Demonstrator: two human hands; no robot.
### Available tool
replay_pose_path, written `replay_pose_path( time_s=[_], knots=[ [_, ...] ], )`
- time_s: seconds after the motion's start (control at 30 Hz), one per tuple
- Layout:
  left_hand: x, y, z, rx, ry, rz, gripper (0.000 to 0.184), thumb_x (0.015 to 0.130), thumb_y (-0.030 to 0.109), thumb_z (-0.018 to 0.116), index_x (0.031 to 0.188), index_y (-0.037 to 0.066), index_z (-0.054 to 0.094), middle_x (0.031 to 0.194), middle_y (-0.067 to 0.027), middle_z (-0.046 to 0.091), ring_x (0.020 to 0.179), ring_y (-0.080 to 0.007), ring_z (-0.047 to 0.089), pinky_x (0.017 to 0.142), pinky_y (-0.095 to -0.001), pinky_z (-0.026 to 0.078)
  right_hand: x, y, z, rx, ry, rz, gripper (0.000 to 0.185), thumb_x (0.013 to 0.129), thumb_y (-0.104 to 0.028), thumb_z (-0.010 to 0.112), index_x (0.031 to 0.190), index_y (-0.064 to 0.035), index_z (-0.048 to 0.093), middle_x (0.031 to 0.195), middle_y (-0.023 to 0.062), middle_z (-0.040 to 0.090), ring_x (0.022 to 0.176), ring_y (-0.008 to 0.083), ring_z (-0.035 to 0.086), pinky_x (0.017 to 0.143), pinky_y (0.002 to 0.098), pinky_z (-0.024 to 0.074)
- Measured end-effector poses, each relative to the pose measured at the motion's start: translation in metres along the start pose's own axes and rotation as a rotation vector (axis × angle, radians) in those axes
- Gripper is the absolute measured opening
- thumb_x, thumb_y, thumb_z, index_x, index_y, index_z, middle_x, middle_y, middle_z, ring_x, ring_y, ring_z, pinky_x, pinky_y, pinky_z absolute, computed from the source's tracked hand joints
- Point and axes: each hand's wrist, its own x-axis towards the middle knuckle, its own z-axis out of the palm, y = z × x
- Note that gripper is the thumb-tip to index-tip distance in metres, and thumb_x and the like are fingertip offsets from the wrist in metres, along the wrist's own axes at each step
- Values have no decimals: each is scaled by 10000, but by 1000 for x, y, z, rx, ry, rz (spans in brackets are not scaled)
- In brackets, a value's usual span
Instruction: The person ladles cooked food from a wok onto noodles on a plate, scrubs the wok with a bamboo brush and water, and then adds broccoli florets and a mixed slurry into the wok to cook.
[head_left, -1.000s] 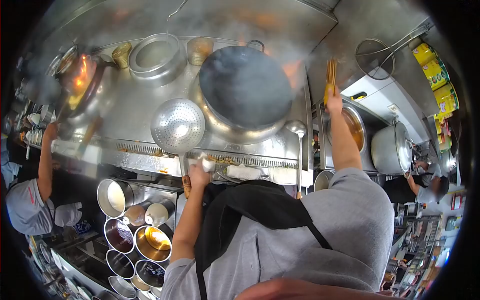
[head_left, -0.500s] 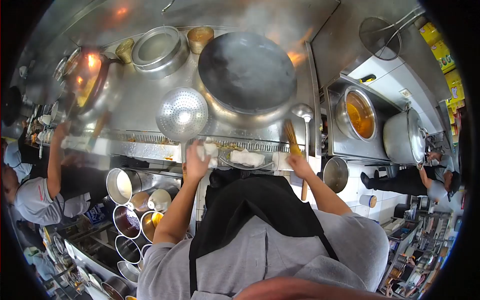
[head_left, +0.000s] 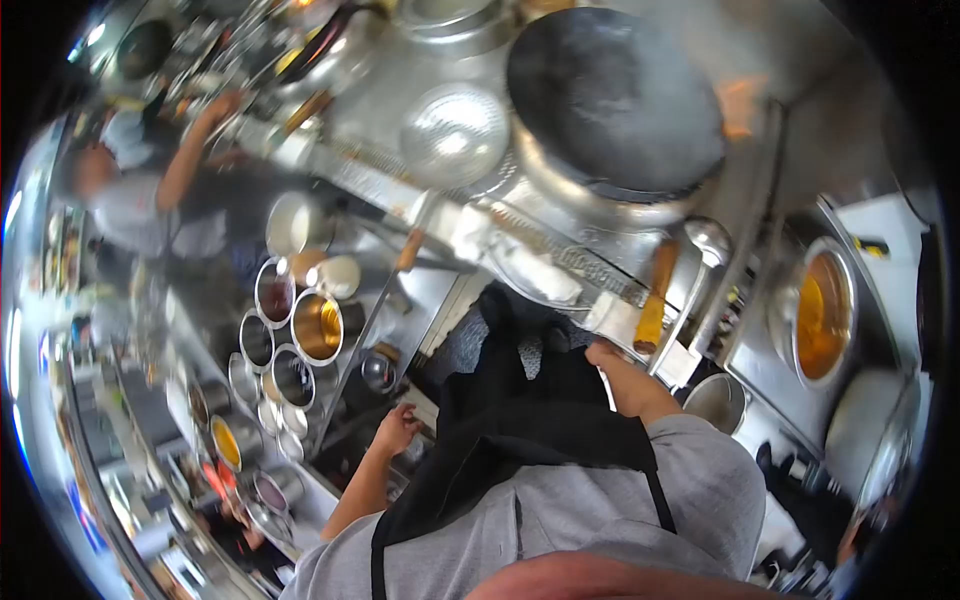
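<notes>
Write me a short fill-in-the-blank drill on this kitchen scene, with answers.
The round, perforated silver skimmer lies to the ____ of the big black wok.
The yellow-brown bamboo brush lies beside a long-handled silver ____.
That brush is nearer the person's bare ____.
The open round steel pan on the far right holds ____ liquid.

left; ladle; right hand; orange

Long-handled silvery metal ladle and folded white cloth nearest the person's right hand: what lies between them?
In the head view, a slim yellow-brown stick brush lies between the ladle and the cloth.
</notes>
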Motion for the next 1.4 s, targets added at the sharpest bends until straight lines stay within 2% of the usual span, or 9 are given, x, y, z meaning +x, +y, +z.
replay_pose_path(
  time_s=[0.17,0.27,0.4,0.63,0.77,0.93,1.07,1.17,1.4],
  knots=[
    [-88,-108,68,-183,89,-158,468,785,159,702,1208,56,529,989,-120,664,912,-251,647,800,-341,502,40,7,18,-178,-98,-205,386,877,-204,457,1183,-19,604,1065,194,664,803,263,701,744,439,546],
    [-120,-85,73,-326,154,-444,444,804,147,682,1201,24,525,950,-114,663,881,-219,645,778,-332,501,15,-22,-24,498,-371,286,364,895,-254,480,1182,-43,558,914,134,672,752,261,691,652,458,517],
    [-116,-176,177,-555,313,-386,457,804,156,685,1196,-13,521,827,-105,661,814,-200,640,711,-328,505,-22,-63,-34,999,-190,-45,267,903,-206,536,1055,12,510,884,116,633,692,217,665,519,344,511],
    [-143,-157,194,-569,319,-360,437,805,219,652,1176,11,551,832,-121,679,820,-255,656,775,-365,506,-52,-192,-94,1542,-688,-328,238,933,-302,563,943,-64,565,861,65,608,819,203,601,722,366,488],
    [-189,-188,164,-826,783,-330,360,798,190,609,1114,17,607,1042,-192,653,979,-302,635,861,-388,493,-103,-252,-134,1337,-698,-510,213,941,-304,547,923,-100,605,882,6,648,813,175,597,728,352,474],
    [-316,-318,135,-640,1896,-1042,364,843,162,556,1155,-25,560,1172,-221,582,1091,-374,554,964,-413,428,-159,-285,-91,1124,-912,-489,286,953,-331,521,912,-59,600,859,67,646,814,226,608,723,374,484],
    [-415,-446,208,-156,1958,-1846,379,849,227,551,1154,2,561,1170,-203,595,1043,-378,577,928,-439,448,-123,-263,-26,852,-724,-216,297,936,-343,536,878,-56,591,768,95,637,724,270,624,669,432,499],
    [-453,-504,262,-1905,1636,-1104,261,738,139,619,977,35,598,862,-113,620,708,-320,613,604,-441,487,-131,-270,-11,586,-559,-185,268,886,-335,569,853,-70,597,734,96,632,693,278,623,646,436,498],
    [-441,-460,185,-1382,1492,-884,204,764,100,578,953,28,555,698,-74,563,504,-145,534,415,-258,437,-138,-255,-6,-404,-172,-535,217,769,-316,646,793,-103,611,655,99,621,623,297,621,593,447,495]
  ],
)
